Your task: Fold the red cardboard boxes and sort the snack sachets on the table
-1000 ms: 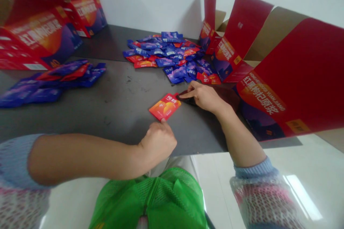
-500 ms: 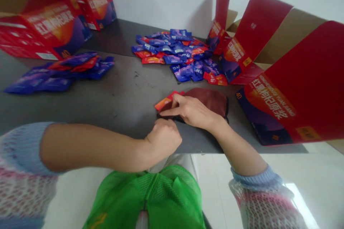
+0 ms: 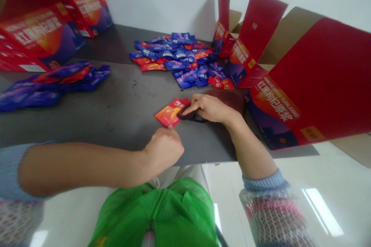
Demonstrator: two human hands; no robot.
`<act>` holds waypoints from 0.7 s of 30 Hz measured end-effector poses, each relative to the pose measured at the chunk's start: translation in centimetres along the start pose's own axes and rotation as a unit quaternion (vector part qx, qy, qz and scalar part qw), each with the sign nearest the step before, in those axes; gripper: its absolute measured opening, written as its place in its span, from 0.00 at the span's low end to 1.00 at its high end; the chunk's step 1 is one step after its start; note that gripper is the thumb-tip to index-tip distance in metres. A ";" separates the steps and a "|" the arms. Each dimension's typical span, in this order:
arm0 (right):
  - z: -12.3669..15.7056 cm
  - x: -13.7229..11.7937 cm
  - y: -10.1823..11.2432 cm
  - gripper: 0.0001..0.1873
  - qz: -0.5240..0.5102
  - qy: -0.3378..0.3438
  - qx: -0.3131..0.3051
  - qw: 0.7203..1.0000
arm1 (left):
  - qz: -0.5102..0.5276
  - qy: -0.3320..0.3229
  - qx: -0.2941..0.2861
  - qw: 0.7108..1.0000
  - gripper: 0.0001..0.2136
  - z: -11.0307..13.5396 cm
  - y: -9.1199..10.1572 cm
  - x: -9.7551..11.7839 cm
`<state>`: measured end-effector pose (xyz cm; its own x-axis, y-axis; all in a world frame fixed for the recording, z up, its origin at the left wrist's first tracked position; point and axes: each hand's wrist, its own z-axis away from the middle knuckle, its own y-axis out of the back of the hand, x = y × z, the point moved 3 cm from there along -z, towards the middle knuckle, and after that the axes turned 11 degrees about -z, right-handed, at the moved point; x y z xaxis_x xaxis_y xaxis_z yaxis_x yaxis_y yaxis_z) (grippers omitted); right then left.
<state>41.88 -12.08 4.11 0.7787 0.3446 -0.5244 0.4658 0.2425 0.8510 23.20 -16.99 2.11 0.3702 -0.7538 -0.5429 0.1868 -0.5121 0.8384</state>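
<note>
A red and orange sachet (image 3: 170, 111) lies flat on the dark grey table (image 3: 121, 108). My left hand (image 3: 162, 149) is closed, its fingertips pinching the sachet's near corner. My right hand (image 3: 209, 108) rests on a dark maroon cloth (image 3: 228, 98) to the right of the sachet, fingers curled round the cloth's dark edge where it meets the sachet's far corner.
A heap of blue and red sachets (image 3: 181, 58) lies at the back middle, and a second heap (image 3: 55, 83) at the left. Open red cartons stand at right (image 3: 304, 85) and back left (image 3: 37, 34). A green mesh bag (image 3: 162, 216) sits on my lap below the table edge.
My right hand slid over the sachet with the cloth half a second ago and has drawn back right, uncovering the sachet. My left hand stayed at the near corner.
</note>
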 end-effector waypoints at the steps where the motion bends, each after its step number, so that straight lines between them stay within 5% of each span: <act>1: 0.2 0.6 0.4 0.30 0.019 -0.021 0.011 1.000 | -0.006 0.004 -0.002 1.000 0.11 0.1 0.0 0.0; 6: 0.9 1.8 2.5 0.24 0.106 -0.074 0.081 0.988 | -0.033 0.000 -0.015 0.999 0.14 0.1 0.0 0.2; 11: 0.3 -0.6 1.3 0.20 0.060 0.049 0.149 0.986 | -0.033 0.001 -0.026 0.999 0.15 0.1 0.1 0.2; 16: -1.3 -4.4 -3.1 0.19 0.066 0.199 0.081 0.975 | 0.005 -0.012 -0.024 1.000 0.14 0.0 0.4 -0.1; 21: -1.9 -5.2 -3.6 0.18 0.166 0.163 0.064 0.970 | 0.026 -0.004 -0.026 0.999 0.14 0.0 0.5 -0.1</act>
<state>35.31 -13.03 3.71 0.7300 0.6582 -0.1838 0.2762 -0.0382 0.9603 23.27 -17.17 2.56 0.3730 -0.7827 -0.4982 0.2149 -0.4495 0.8671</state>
